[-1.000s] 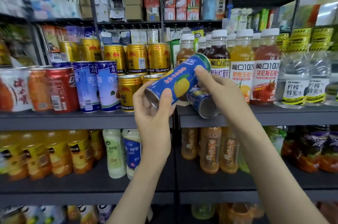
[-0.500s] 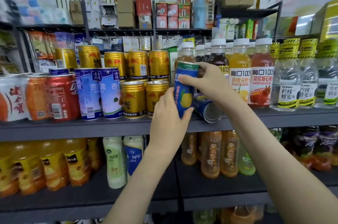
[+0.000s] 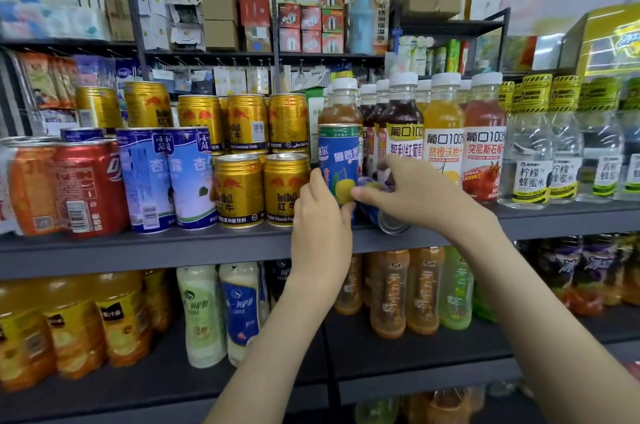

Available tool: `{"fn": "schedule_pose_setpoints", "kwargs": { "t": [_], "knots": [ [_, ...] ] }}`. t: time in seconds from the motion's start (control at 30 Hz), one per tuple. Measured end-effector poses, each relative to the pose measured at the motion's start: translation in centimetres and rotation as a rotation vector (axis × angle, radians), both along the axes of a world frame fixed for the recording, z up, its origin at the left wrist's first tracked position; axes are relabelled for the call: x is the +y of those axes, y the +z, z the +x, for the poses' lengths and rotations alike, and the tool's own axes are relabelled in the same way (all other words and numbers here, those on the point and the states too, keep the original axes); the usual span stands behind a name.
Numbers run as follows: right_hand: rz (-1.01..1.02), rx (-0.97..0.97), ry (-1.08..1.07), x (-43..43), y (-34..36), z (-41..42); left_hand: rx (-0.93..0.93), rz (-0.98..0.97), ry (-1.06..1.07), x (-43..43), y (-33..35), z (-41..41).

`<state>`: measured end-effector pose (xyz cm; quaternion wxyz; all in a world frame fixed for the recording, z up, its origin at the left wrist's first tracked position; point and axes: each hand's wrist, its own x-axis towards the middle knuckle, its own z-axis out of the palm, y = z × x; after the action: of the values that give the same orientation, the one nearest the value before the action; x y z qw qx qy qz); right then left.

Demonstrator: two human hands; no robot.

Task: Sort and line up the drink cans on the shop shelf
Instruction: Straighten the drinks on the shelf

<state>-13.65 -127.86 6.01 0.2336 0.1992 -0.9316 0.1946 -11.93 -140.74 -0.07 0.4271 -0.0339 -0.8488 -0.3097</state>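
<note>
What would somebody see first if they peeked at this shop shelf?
Two hands meet at the middle of the shelf: the left hand holds a tall blue can upright, while the right hand reaches over a second can lying on its side beside it. Shiny gold cans stand in rows just to the left.

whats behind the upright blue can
A brown bottle with a white cap stands right behind the blue can. Only its neck and shoulder show above the can; its lower part and label are covered, as is anything further back.
</note>
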Motion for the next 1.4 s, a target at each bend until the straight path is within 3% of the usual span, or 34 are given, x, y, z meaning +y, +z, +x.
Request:
{"fn": "schedule_pose_setpoints", "kwargs": {
  "t": [0.1,0.2,0.43,0.6,0.67,0.77,0.87,0.97,1.1,1.4],
  "knots": [
    [0.102,-0.152,-0.094,0.3,-0.6,0.3,0.002,-0.020,0.032,0.1,0.0,-0.2],
    [-0.018,-0.210,-0.072,0.5,-1.0,0.0,-0.003,-0.018,0.040,0.2,0.0,-0.2],
    [-0.801,-0.499,0.100,3.1,-2.2,0.4,-0.022,-0.003,0.029,0.2,0.0,-0.2],
    [-1.435,-0.680,0.486,3.6,-3.1,1.2,-0.016,0.002,0.031,0.2,0.1,-0.3],
    [-1.552,-0.704,0.730,3.2,-3.7,1.0,-0.017,0.002,0.031,0.3,0.1,-0.3],
    [-1.439,-0.537,0.788,2.1,-4.3,0.5,-0.017,0.006,0.033,0.3,0.1,-0.2],
    [-1.218,-0.270,0.548,1.5,-4.6,0.0,-0.015,0.006,0.031,0.2,0.1,-0.3],
    [-0.968,-0.123,0.342,1.7,-4.8,-0.3,-0.017,-0.002,0.031,0.2,0.1,-0.3],
    [-0.773,-0.125,0.278,1.6,-4.9,-1.0,-0.016,-0.007,0.031,0.2,-0.1,-0.4],
    [-0.577,-0.095,0.164,1.1,-4.5,-2.7,-0.022,-0.010,0.033,0.3,0.0,-0.4]
  ]
}}
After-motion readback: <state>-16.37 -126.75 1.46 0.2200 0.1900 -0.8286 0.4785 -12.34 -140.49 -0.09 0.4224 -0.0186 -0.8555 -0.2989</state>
